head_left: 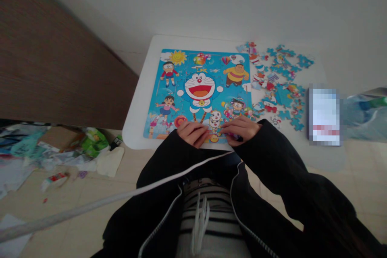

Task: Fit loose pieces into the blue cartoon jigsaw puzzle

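Both of the person's bare hands rest palms down at the centre of the view, side by side and just apart. The left hand (192, 134) and the right hand (240, 130) have gently curled fingers pointing inward toward each other. The forearms, in black sleeves (272, 151), angle in from either side.

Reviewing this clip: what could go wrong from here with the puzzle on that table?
The Doraemon jigsaw puzzle lies close to the near edge of the white table, so the left hand and right hand resting on it might nudge pieces over that edge. The right sleeve also lies near the loose pieces and could perhaps sweep some out of place.
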Motion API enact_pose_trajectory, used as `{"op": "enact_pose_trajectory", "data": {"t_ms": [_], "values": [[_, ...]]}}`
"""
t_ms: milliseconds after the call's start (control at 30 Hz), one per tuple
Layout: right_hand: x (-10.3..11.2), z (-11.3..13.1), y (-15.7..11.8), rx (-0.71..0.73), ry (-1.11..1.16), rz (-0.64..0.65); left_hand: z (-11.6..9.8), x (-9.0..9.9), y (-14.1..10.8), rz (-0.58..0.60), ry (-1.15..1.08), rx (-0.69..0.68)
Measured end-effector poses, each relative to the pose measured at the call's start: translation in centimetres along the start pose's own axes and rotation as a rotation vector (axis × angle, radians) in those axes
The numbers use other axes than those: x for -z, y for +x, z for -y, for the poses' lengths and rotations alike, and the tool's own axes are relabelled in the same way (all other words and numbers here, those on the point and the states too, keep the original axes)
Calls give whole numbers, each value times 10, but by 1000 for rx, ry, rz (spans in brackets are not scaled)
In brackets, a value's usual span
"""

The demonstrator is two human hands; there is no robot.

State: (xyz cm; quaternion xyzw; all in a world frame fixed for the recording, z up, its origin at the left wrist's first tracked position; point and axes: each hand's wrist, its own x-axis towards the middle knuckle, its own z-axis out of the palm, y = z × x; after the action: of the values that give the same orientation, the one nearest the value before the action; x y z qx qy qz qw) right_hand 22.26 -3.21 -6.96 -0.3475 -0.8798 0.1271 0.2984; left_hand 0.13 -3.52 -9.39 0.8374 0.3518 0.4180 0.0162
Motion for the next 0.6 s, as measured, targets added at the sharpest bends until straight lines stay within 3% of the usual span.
{"op": "enact_pose_trajectory", "data": {"t_ms": [100,267,467,600], "values": [[1,-4,-1,56,-21,-29,-2,1,0,11,-1,19],[4,-3,-3,22,-15,-17,-12,8,3,114,11,178],[0,3,-1,-56,57,-30,-13,12,4,128,-27,144],[0,-1,-1,-27,26,4,-13,9,3,126,-13,189]]}}
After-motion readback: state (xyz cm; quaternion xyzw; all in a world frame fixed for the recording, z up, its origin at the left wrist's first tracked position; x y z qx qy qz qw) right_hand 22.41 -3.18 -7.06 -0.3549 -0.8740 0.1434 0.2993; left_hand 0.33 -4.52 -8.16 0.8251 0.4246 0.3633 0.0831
